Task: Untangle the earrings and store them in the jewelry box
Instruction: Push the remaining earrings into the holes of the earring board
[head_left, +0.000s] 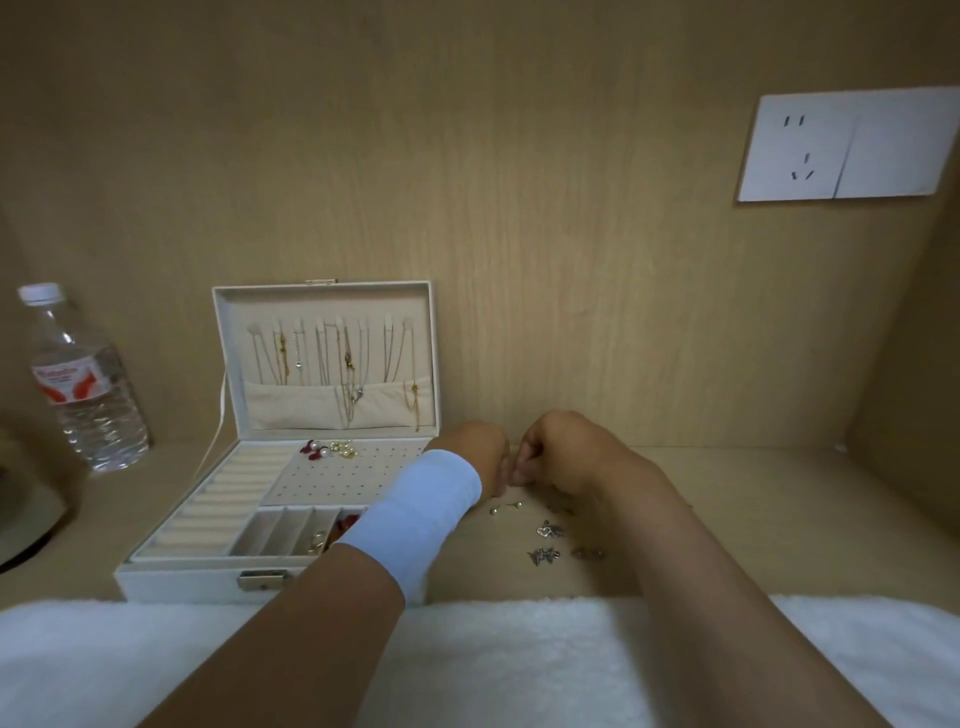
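Observation:
A white jewelry box (182, 574) stands open at the left, with chains hung in its lid and a few earrings (330, 449) pinned on its perforated panel. My left hand (480, 452), with a white wristband, and my right hand (566, 452) meet just right of the box, fingertips pinched together on something too small to make out. On the wooden surface below the hands lie loose earrings: a small pearl stud pair (505, 507), a silver heart piece (549, 530), a silver butterfly piece (543, 555) and a darker one (589, 553).
A clear water bottle (85, 384) stands at the far left beside the box. A white fluffy cloth (519, 665) covers the near edge. The wooden back wall carries a white socket plate (847, 148) at upper right. A dark rounded object sits at the left edge.

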